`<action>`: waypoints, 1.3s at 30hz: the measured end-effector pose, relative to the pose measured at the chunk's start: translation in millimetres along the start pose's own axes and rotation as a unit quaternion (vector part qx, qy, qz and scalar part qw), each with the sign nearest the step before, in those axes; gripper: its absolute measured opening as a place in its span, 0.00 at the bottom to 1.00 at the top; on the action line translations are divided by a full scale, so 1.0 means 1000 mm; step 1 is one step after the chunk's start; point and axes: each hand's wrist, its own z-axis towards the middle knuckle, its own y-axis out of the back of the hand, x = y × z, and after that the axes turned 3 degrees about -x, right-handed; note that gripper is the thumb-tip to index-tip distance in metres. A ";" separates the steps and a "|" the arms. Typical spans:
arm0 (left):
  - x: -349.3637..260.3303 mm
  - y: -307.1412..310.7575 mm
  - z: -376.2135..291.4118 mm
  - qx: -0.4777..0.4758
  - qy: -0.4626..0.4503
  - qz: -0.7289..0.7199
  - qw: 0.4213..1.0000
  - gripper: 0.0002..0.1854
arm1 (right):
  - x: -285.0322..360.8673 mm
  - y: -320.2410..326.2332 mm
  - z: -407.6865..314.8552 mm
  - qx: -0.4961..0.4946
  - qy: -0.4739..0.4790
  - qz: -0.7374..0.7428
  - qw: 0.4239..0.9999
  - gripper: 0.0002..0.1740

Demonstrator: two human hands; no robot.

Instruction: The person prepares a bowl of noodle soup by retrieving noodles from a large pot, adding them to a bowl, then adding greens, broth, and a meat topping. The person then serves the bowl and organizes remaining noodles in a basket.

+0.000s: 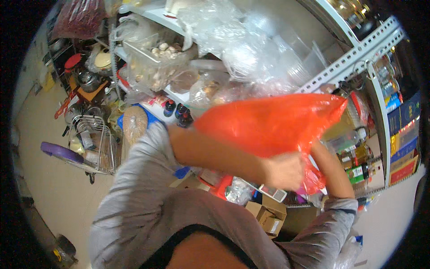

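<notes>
A red plastic bag (262,124) stretches out in front of me, puffed wide, with its narrowed part beside my left hand. My left hand (285,171) is closed on that gathered part, and my left forearm crosses the view from the left. Motion blurs this hand. My right forearm (332,171) reaches up at the right edge of the bag. The red plastic covers my right hand, so its fingers do not show. Below my left hand, a white handheld device with a keypad (273,193) lies on the shelf beside crumpled clear plastic (239,191).
Clear plastic bags (245,43) heap on the metal shelf ahead, near a bin of garlic (164,50). Slotted metal posts (349,57) and bottles (359,173) stand at right. A wire basket (97,144) is at left; an open cardboard box (268,217) sits below.
</notes>
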 end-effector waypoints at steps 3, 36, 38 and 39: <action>-0.017 -0.007 0.007 -0.145 0.009 0.033 0.989 0.05 | -0.004 0.003 0.020 0.016 -0.030 -0.015 0.999 0.26; -0.202 0.069 -0.318 -0.098 0.594 -0.074 0.795 0.27 | 0.160 -0.305 -0.083 0.269 0.457 -0.232 0.815 0.30; -0.281 0.125 -0.382 -0.050 0.753 -0.010 0.656 0.26 | 0.181 -0.379 -0.070 0.348 0.380 -0.164 0.841 0.30; -0.327 0.160 -0.414 -0.012 0.829 -0.022 0.558 0.24 | 0.195 -0.419 -0.067 0.409 0.402 -0.126 0.809 0.30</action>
